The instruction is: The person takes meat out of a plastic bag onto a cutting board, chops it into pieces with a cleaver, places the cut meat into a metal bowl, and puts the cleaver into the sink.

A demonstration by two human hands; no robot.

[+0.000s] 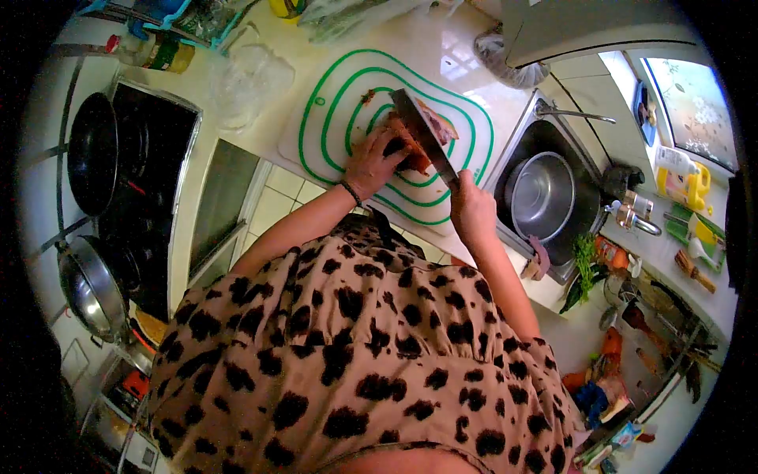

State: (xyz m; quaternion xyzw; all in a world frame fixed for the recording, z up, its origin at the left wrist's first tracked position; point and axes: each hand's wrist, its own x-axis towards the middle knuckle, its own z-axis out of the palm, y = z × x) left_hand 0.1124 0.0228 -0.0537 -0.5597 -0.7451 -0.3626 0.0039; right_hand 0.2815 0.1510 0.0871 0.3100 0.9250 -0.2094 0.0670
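Across a pale kitchen counter (450, 33), a white cutting board (314, 144) ringed with green lines is laid at a slant, flanked by a black stove (154, 166) on the left and a sink (559, 139) on the right, in which a metal pot (530, 175) is set. A dark pan (93, 154) is placed along the stove's outer edge, and a patterned window (683, 103) is seen beyond the sink. Near the middle of the board, reddish-brown meat (416, 162) is steadied by the left hand (371, 163), its fingers bent and slightly parted over it. A broad knife (425, 134) is gripped by the right hand (475, 212), whose fingers are wrapped around the handle. The blade is pointed forward and leftward, away from the body, its long axis slanted over the meat, which is seen on both sides. The meat's own axis is partly hidden, and whether it is cut through cannot be told. Labels are borne by a red-capped bottle (162, 55) and a yellow-and-white jug (685, 182), their print too blurred to be read.
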